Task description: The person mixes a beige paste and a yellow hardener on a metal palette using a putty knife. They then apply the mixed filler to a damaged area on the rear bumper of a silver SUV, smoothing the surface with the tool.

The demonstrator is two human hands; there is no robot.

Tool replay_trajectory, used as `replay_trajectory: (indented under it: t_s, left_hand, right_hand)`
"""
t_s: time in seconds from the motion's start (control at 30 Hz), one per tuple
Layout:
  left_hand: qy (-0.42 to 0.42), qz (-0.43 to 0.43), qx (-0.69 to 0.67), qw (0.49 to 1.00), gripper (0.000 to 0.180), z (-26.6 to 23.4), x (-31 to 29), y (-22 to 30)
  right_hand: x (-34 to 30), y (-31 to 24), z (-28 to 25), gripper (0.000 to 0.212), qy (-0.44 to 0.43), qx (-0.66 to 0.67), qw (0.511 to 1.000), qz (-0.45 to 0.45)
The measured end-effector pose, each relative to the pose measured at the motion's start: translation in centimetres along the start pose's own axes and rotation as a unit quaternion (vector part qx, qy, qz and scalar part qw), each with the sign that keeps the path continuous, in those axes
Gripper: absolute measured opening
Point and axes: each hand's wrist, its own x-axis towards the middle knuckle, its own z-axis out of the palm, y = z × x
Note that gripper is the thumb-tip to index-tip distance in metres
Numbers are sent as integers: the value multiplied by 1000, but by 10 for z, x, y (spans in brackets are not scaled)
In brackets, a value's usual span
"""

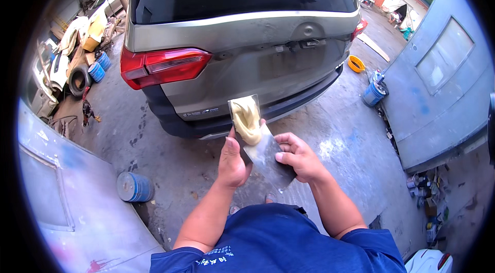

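Cream-coloured putty (pixel 246 117) lies in a thick, swirled mound on a narrow flat plate (pixel 254 98). My left hand (pixel 233 166) is closed round the plate's lower part, with the thumb up along its side. My right hand (pixel 300 157) pinches a thin metal putty spreader (pixel 269 158) between thumb and fingers. The spreader slants across the plate's lower end, and its upper edge touches the bottom of the mound. Just beyond both hands is the rear of a grey-brown car (pixel 247 74), its tailgate closed and the panel scuffed and dull.
Grey detached door panels stand at left (pixel 77 185) and right (pixel 438 77). A blue can (pixel 135 187) is near the left panel, another blue can (pixel 375 92) beside the right one. Farther off are a yellow basin (pixel 356 64), a tyre (pixel 80 80) and a rooster (pixel 88 107).
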Motion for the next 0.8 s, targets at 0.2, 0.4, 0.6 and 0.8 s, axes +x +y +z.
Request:
replay_trajectory:
  t_s: [0.2, 0.4, 0.6, 0.8]
  left_hand:
    - [-62, 47, 345, 935, 57, -23, -7, -1]
    - [-38, -210, -16, 977, 56, -48, -16, 27]
    - [-148, -249, -280, 915, 66, -56, -37, 26]
    - [-133, -208, -236, 940, 72, -47, -35, 36]
  right_hand:
    - [21, -33, 8, 43, -19, 90, 994, -55]
    - [9, -70, 0, 39, -97, -22, 958, -270]
    - [12, -59, 31, 39, -227, -255, 873, -348]
    - [22, -51, 16, 33, -30, -511, 817, -265]
